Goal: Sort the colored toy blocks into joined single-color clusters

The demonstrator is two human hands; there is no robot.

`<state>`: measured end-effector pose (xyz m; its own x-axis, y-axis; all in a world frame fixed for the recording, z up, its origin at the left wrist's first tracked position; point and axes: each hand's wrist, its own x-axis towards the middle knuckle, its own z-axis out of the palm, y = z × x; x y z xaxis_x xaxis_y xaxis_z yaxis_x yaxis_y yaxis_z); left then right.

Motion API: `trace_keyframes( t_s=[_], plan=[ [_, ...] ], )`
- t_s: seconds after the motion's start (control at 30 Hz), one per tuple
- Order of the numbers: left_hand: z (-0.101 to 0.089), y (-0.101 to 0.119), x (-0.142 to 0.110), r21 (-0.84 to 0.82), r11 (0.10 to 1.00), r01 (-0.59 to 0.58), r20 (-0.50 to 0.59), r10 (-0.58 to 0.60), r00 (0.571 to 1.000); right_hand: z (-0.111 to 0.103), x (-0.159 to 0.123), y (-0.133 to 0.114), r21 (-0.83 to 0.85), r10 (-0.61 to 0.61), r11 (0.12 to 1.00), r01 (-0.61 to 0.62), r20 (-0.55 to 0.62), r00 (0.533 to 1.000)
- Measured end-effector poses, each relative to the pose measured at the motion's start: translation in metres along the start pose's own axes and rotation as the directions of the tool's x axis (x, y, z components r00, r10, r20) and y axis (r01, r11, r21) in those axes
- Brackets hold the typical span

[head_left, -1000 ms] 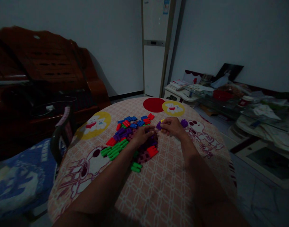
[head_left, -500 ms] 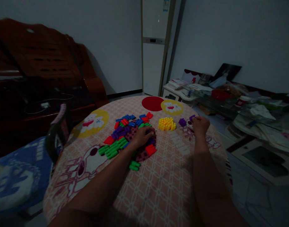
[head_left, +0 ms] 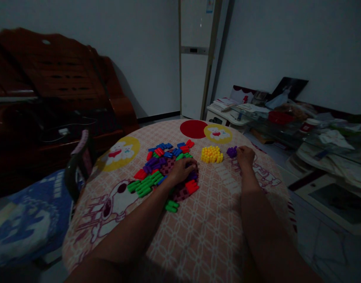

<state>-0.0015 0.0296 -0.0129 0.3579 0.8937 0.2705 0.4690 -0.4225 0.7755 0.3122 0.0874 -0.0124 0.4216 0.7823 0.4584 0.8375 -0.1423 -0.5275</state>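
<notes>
My right hand (head_left: 245, 158) is pinched at the right edge of a small purple block cluster (head_left: 232, 152), holding a purple plastic block that its fingers mostly cover. Left of that cluster stands a larger group of yellow blocks (head_left: 212, 155). Over the right side of the loose pile, my left hand (head_left: 183, 171) has its fingers curled down; what they grip, if anything, is hidden. Purple pieces show just below those fingers. Around this hand lie green blocks (head_left: 145, 184), red blocks (head_left: 191, 187), purple blocks (head_left: 154, 164) and blue blocks (head_left: 160, 147), partly on a dark checkered patch (head_left: 180, 194).
A patterned cloth covers the round table (head_left: 204, 228). At the left stands a chair (head_left: 77, 169) with a blue cushion, and behind it a wooden bench (head_left: 56, 82). A cluttered glass-topped cabinet (head_left: 289, 133) runs along the right wall.
My right hand has moved left with the purple block and now meets the purple cluster. My left hand stays over the pile. The whole view has shifted slightly.
</notes>
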Motion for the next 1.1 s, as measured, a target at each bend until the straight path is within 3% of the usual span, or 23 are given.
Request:
trace_keyframes(
  t_s=[0.13,0.33,0.4,0.47,0.57,0.7,0.8,0.9,1.0,1.1],
  plan=[
    [0.001,-0.003,0.0,-0.039,0.999,-0.008,-0.008,0.008,1.0,-0.005,-0.002,-0.003,-0.037,-0.004,0.999,0.004,-0.004,1.0],
    [0.002,-0.012,0.005,-0.25,0.968,0.027,-0.119,-0.058,0.991,-0.019,-0.006,-0.031,0.092,-0.055,0.993,0.072,-0.176,0.983],
    [0.002,-0.014,0.005,-0.336,0.942,0.027,-0.15,-0.081,0.985,-0.019,-0.012,-0.05,0.229,-0.12,0.963,0.143,-0.111,0.987],
    [0.002,-0.015,0.005,-0.407,0.913,0.024,-0.17,-0.102,0.98,-0.017,-0.022,-0.073,0.387,-0.236,0.9,0.201,0.043,0.971],
    [0.002,-0.016,0.005,-0.447,0.894,0.013,-0.185,-0.107,0.977,-0.015,-0.047,-0.108,0.528,-0.454,0.81,0.256,0.287,0.843],
    [0.001,-0.017,0.006,-0.347,0.937,-0.026,-0.25,-0.066,0.966,-0.015,-0.081,-0.142,0.496,-0.61,0.781,0.381,0.473,0.636],
    [-0.001,-0.017,0.006,-0.287,0.957,-0.025,-0.245,-0.048,0.968,-0.014,-0.098,-0.152,0.342,-0.628,0.773,0.534,0.533,0.567],
    [-0.001,-0.014,0.004,-0.29,0.957,-0.01,-0.221,-0.057,0.974,-0.016,-0.103,-0.154,0.202,-0.609,0.76,0.618,0.553,0.568],
    [0.001,-0.009,0.002,-0.349,0.937,0.003,-0.198,-0.076,0.977,-0.021,-0.097,-0.151,0.203,-0.584,0.783,0.588,0.564,0.583],
    [0.004,-0.005,0.0,-0.467,0.883,0.042,-0.154,-0.128,0.98,-0.024,-0.079,-0.141,0.299,-0.545,0.837,0.458,0.512,0.663]
  ],
)
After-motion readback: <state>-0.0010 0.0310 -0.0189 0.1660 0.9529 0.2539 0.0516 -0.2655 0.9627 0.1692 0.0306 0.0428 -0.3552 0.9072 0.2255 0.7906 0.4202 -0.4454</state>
